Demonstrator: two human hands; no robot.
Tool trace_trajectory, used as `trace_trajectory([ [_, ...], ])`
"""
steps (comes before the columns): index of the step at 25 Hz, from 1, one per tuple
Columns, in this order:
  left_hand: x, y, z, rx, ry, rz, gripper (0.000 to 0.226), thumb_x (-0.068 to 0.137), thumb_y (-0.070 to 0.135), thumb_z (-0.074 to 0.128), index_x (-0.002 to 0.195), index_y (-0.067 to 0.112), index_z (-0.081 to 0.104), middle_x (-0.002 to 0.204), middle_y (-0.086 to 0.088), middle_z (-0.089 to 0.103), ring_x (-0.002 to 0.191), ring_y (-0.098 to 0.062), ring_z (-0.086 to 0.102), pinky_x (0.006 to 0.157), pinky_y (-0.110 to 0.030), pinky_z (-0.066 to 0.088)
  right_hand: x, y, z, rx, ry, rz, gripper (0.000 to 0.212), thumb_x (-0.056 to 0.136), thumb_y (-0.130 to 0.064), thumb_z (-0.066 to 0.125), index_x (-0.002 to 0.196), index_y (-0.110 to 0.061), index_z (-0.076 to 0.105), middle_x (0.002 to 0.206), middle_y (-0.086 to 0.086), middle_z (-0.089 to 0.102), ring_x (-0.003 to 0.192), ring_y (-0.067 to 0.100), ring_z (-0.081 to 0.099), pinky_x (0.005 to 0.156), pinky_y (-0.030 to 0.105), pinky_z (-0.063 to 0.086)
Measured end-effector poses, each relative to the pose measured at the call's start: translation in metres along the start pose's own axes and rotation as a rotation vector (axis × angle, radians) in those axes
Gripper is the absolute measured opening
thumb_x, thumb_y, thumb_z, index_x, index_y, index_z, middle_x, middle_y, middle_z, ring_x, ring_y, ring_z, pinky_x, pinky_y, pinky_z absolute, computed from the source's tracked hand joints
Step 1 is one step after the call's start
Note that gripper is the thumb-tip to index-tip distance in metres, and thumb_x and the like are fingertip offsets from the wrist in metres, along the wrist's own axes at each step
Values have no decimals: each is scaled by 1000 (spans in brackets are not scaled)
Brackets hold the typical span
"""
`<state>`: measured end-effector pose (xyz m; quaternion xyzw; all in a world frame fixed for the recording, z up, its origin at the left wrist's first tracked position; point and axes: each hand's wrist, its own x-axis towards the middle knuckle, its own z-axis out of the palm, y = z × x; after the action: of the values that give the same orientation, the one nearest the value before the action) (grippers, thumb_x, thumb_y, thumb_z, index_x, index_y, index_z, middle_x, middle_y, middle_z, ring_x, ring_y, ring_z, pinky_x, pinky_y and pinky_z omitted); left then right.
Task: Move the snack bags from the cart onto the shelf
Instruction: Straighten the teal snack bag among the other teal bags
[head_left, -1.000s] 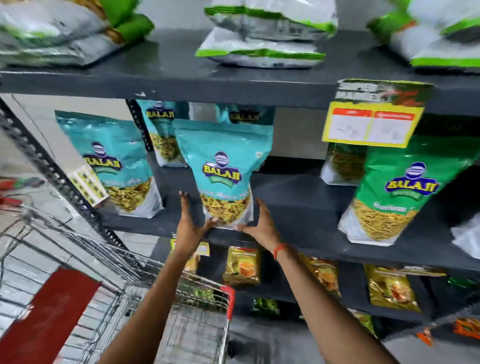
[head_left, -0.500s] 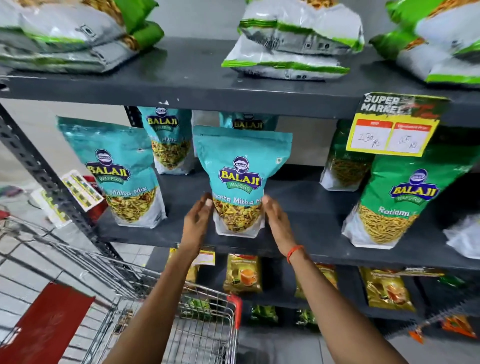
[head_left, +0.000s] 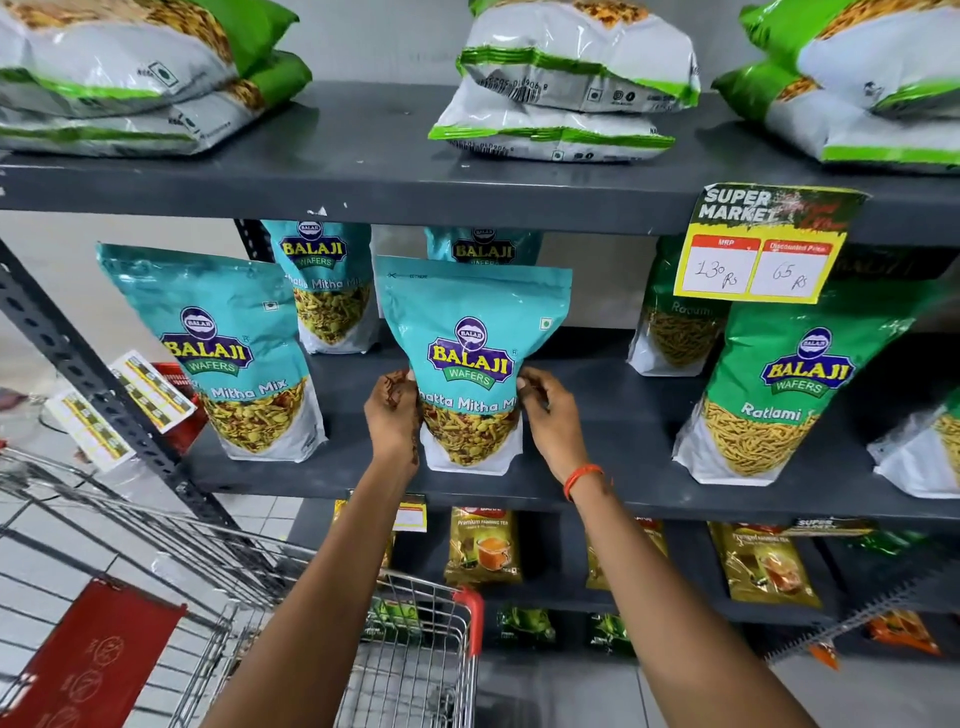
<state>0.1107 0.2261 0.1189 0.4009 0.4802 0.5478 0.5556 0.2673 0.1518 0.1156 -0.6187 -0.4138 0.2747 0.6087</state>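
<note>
A teal Balaji Khatta Mitha Mix snack bag (head_left: 470, 332) stands upright on the grey middle shelf (head_left: 592, 470), near its front edge. My left hand (head_left: 392, 410) presses against the bag's left side and my right hand (head_left: 545, 415) against its right side, both gripping its lower half. Another teal bag (head_left: 223, 353) stands to the left on the same shelf, and two more teal bags (head_left: 324, 280) stand behind. The wire cart (head_left: 415, 660) with red corner guards sits below my arms; I cannot see any bags inside it.
Green Ratlami bags (head_left: 779, 395) stand at the right of the shelf under a yellow price tag (head_left: 753, 260). Green-and-white bags (head_left: 566, 93) lie stacked on the top shelf. Gold tea packets (head_left: 483, 545) fill the lower shelf. A slotted steel upright (head_left: 88, 369) slants at left.
Both hands carried the teal bag further onto the shelf and set it upright, then slid from under its base up to its sides. The view moved closer to the shelf.
</note>
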Motion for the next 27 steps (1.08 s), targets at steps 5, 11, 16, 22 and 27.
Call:
trace_trajectory([
  [5,1,-3,7,81,93,26,9,92,12,48,91,13,57,94,-8,64,77,-13,57,73,-29,47,2,-4,1,122,-27,8,19,94,-17,54,111,-11,57,108,3,63,97,9,59,73,5,51],
  [11,6,-6,7,90,127,38,14,92,28,52,87,15,52,87,-5,61,78,-17,56,77,-36,50,7,-7,-10,-1,132,-96,16,95,-13,52,101,1,57,98,5,63,86,10,58,64,1,46],
  [16,2,-15,-7,48,-43,74,7,92,21,54,89,16,58,89,-10,65,79,-19,59,74,-38,53,4,5,-11,-76,48,-58,19,96,-9,49,110,-1,58,112,12,63,98,14,57,72,-3,44],
  [22,9,-22,-12,258,-10,50,16,91,18,55,101,7,61,107,-18,69,101,-34,64,92,-54,52,13,3,-24,-273,-29,-39,18,90,-10,60,103,1,63,107,18,68,93,22,62,72,13,44],
  [27,4,-22,-7,347,32,85,11,92,26,53,94,16,55,105,-15,68,100,-31,63,91,-52,52,7,4,-26,-428,67,-130,18,93,-13,55,104,0,59,106,18,66,99,30,63,75,23,46],
])
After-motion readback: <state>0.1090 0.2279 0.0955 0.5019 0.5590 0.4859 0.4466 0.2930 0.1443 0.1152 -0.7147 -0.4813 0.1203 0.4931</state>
